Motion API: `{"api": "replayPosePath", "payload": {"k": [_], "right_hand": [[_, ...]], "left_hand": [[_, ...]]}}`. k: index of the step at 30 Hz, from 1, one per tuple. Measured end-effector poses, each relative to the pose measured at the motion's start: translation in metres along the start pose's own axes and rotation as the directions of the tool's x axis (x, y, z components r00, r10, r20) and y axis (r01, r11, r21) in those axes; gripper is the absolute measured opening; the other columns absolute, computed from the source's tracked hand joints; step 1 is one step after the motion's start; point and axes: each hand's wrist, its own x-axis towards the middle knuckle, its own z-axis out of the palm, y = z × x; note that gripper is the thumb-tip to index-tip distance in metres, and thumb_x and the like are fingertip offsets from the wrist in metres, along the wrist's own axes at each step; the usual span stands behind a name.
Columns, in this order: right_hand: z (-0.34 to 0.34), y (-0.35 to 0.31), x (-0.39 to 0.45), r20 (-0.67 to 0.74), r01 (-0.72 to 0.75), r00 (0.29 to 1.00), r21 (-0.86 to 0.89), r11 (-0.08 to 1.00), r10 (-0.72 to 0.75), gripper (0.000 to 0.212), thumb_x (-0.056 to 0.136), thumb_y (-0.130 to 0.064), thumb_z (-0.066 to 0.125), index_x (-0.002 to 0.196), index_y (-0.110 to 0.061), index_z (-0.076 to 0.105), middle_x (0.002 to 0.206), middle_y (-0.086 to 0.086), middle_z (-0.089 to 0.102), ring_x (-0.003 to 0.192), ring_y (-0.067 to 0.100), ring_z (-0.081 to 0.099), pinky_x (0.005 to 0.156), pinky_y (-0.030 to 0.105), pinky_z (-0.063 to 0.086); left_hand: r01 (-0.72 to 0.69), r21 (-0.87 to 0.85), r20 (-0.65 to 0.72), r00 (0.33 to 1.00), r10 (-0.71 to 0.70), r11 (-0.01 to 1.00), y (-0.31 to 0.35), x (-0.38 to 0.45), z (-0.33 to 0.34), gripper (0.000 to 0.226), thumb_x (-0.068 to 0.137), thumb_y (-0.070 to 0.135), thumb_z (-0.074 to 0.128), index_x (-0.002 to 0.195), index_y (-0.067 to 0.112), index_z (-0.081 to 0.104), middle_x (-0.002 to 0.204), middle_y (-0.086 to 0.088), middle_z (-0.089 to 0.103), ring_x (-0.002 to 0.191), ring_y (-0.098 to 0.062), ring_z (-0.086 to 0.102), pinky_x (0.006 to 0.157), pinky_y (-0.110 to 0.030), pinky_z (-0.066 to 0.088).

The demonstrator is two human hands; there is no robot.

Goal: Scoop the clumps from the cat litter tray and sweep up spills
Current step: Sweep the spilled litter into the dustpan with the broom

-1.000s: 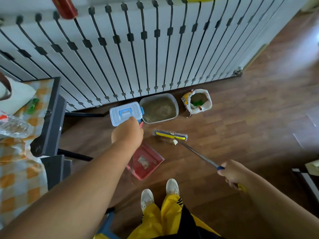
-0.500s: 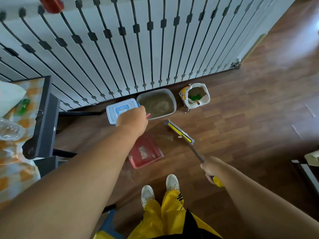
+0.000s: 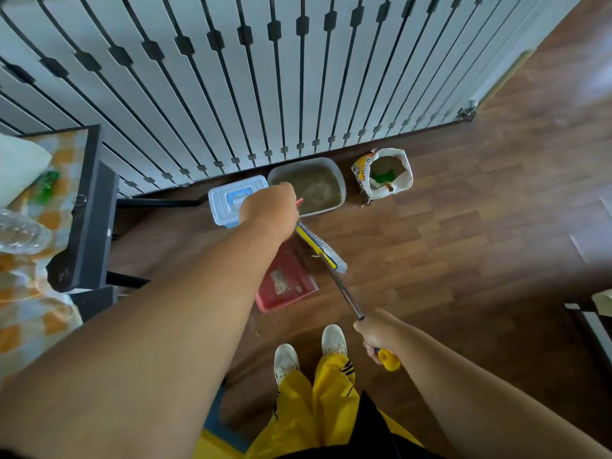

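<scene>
The litter tray (image 3: 306, 186) sits on the wooden floor (image 3: 463, 233) hard against the foot of the barred white partition (image 3: 265, 77), so its far side has no room behind it. A pale blue lidded box (image 3: 228, 202) is just beside it on the left, an open litter bag (image 3: 384, 177) with something green inside stands near on the right. To the right of the bag the boards run open toward the frame edge.

The left hand (image 3: 270, 208) is curled around a red handle, of which only a tip shows past the knuckles – presumably the handle of the red dustpan (image 3: 286, 286), though the forearm covers the join. The pan lies on the floor in front of the tray, with pale scraps in it; its left side is hidden under the arm.

The right hand (image 3: 374, 332) grips the broom (image 3: 323, 250) near the yellow end of the shaft. The brush head lies slanted between tray and pan, its upper end tucked behind the left hand, its lower end at the pan's right edge (whether bristles touch the pan is hard to tell).

White shoes (image 3: 333, 339) stand close behind the pan – little floor between them. At left a dark table edge (image 3: 89, 207) with a checked cloth crowds in; a plastic bottle (image 3: 18, 231) is cut off by the frame.
</scene>
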Motion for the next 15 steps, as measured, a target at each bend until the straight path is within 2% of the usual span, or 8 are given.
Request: {"api": "replayPosePath", "payload": {"k": [2, 5, 8, 15], "right_hand": [[-0.005, 0.000, -0.002, 0.054, -0.006, 0.999, -0.023, 1.000, 0.008, 0.022, 0.101, -0.024, 0.047, 0.090, -0.007, 0.055, 0.069, 0.010, 0.057, 0.054, 0.019, 0.053, 0.049, 0.026, 0.046], [-0.018, 0.004, -0.014, 0.173, -0.127, 0.979, 0.110, 0.986, 0.107, 0.032, 0.102, -0.032, 0.048, 0.079, -0.009, 0.050, 0.059, 0.005, 0.047, 0.042, 0.013, 0.041, 0.044, 0.018, 0.035], [-0.033, 0.013, -0.029, 0.251, -0.131, 0.964, 0.144, 0.981, 0.092, 0.034, 0.103, -0.036, 0.046, 0.080, -0.012, 0.047, 0.054, -0.001, 0.040, 0.039, 0.008, 0.035, 0.042, 0.018, 0.030], [-0.052, 0.025, -0.053, 0.223, -0.051, 0.974, 0.079, 0.996, 0.032, 0.030, 0.103, -0.035, 0.046, 0.086, -0.010, 0.045, 0.057, 0.000, 0.037, 0.043, 0.010, 0.034, 0.045, 0.022, 0.029]], "left_hand": [[0.013, -0.004, 0.017, 1.000, -0.013, 1.000, 0.003, 0.003, -0.002, 0.012, 0.098, 0.019, 0.053, 0.108, 0.012, 0.056, 0.084, -0.008, 0.058, 0.082, -0.032, 0.062, 0.063, -0.039, 0.043], [0.044, -0.007, 0.056, 0.998, -0.043, 0.999, 0.007, 0.006, -0.006, 0.016, 0.095, 0.013, 0.054, 0.111, 0.013, 0.057, 0.084, -0.007, 0.054, 0.077, -0.029, 0.055, 0.062, -0.038, 0.040], [0.061, 0.003, 0.067, 0.996, -0.061, 0.998, 0.015, 0.005, -0.008, 0.018, 0.096, 0.013, 0.056, 0.114, 0.011, 0.058, 0.086, -0.009, 0.054, 0.077, -0.029, 0.053, 0.062, -0.038, 0.040], [0.090, 0.010, 0.120, 0.989, -0.091, 0.996, 0.017, 0.002, -0.009, 0.027, 0.094, 0.010, 0.058, 0.121, 0.011, 0.056, 0.106, -0.015, 0.065, 0.098, -0.036, 0.064, 0.068, -0.040, 0.045]]}}
